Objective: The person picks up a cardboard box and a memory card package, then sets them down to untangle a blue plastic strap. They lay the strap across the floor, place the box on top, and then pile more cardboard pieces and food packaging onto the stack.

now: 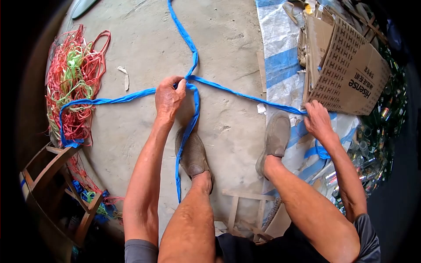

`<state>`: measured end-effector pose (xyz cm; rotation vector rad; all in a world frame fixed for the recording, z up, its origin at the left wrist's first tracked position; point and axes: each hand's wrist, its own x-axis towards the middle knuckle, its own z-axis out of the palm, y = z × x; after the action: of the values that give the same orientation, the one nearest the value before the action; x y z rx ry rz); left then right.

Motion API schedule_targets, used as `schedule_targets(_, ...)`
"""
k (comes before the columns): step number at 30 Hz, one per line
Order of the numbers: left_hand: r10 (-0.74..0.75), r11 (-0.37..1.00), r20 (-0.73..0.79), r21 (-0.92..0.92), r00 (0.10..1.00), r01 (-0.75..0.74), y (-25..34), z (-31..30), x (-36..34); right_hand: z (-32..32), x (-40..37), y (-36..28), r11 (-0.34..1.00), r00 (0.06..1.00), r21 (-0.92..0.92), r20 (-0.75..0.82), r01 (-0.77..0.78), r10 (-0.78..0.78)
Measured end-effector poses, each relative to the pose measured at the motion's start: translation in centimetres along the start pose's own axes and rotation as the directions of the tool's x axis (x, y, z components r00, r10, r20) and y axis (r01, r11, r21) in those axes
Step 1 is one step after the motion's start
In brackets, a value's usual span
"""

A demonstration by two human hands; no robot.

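Note:
Blue plastic strips (245, 95) meet in a cross on the concrete floor in front of me. At the crossing, my left hand (169, 97) is closed in a pinch on the blue strip. Out to the right, near the cardboard, my right hand (319, 119) grips the strip that runs from the crossing, and it looks fairly straight between the hands. Other lengths lead up the floor, left to the red twine, and down over my left shoe (193, 153). The tip of my left thumb hides part of the crossing.
A tangled heap of red and green twine (74, 87) lies at left, above a wooden chair (52, 166). Folded cardboard (351, 70) leans at right on a blue-and-white striped sheet (280, 48). Glass bottles (377, 144) are piled beyond it. A wooden stool (245, 197) stands behind my feet.

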<state>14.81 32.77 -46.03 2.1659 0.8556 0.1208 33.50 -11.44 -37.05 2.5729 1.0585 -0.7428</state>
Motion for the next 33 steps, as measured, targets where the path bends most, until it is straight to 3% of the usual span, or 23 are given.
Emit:
schedule_targets(3,0.049,0.999,-0.029,0.026,0.998,-0.048,0.5,-0.5,-0.8,-1.3,2.2,-3.3,0.975,0.953,0.048,-0.230,0.215,-0.198)
schedule_targets(4,0.054,0.999,-0.052,0.001,0.997,-0.054,1.4,-1.0,-1.3,-3.3,2.3,-5.3,0.962,0.946,0.171,-0.285,0.211,-0.156)
schedule_targets(6,0.101,0.986,-0.129,-0.117,0.987,-0.116,1.7,-1.8,-2.6,-2.1,3.3,-5.7,0.948,0.943,0.179,-0.258,0.262,-0.212)
schedule_targets(9,-0.019,0.989,-0.093,-0.145,0.995,0.005,1.4,-4.1,-7.4,-1.8,4.2,-6.9,0.939,0.970,0.245,-0.097,0.242,-0.225)
schedule_targets(13,-0.128,0.990,0.054,-0.058,0.990,0.131,0.9,-6.7,-16.9,0.3,3.8,-8.0,0.921,0.978,0.330,-0.035,0.205,-0.205)
schedule_targets(17,-0.149,0.985,0.009,0.085,0.989,0.148,-1.2,-5.5,-23.3,0.5,3.2,-9.1,0.914,0.975,0.342,-0.065,0.220,-0.211)
schedule_targets(19,-0.314,0.948,0.006,-0.041,0.949,0.314,-1.7,-5.1,-24.4,0.5,3.3,-9.4,0.904,0.970,0.353,-0.116,0.242,-0.214)
schedule_targets(22,-0.301,0.953,-0.023,-0.056,0.953,0.299,-3.6,-4.8,-24.9,0.1,4.4,-10.2,0.887,0.970,0.399,-0.156,0.233,-0.185)
schedule_targets(25,-0.477,0.864,-0.014,-0.189,0.879,0.466,-5.2,-5.4,-24.7,0.0,5.8,-10.7,0.881,0.951,0.375,-0.219,0.289,-0.219)
schedule_targets(27,-0.395,0.886,-0.082,-0.297,0.915,0.356,-5.9,-5.8,-24.3,0.5,6.6,-10.5,0.884,0.947,0.360,-0.223,0.300,-0.230)
schedule_targets(33,-0.516,0.833,-0.094,-0.287,0.852,0.473,-8.0,-8.5,-24.1,1.1,7.7,-10.2,0.883,0.956,0.376,-0.185,0.283,-0.227)
